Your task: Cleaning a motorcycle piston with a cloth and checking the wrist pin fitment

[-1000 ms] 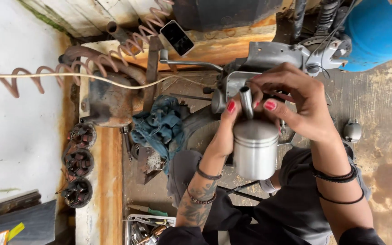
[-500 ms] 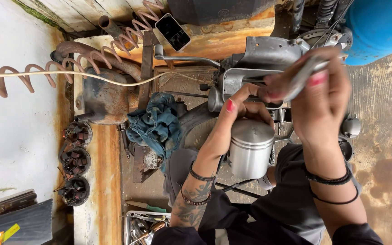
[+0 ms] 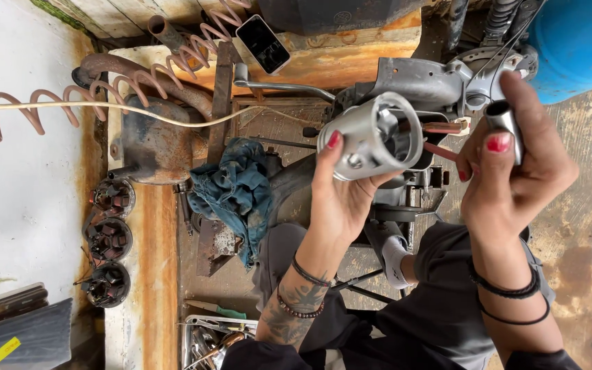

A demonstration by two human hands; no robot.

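Tipped up and turned is how the silver piston [image 3: 371, 140] is now seen; before, it was standing lower with its flat top showing. It is gripped by the left hand [image 3: 340, 188], its open end shown. A short metal pin [image 3: 505, 127] has been pulled out and is pinched in the right hand [image 3: 508, 181], at three o'clock from the piston. So the two parts are apart. A blue rag [image 3: 234, 192] lies at nine o'clock.
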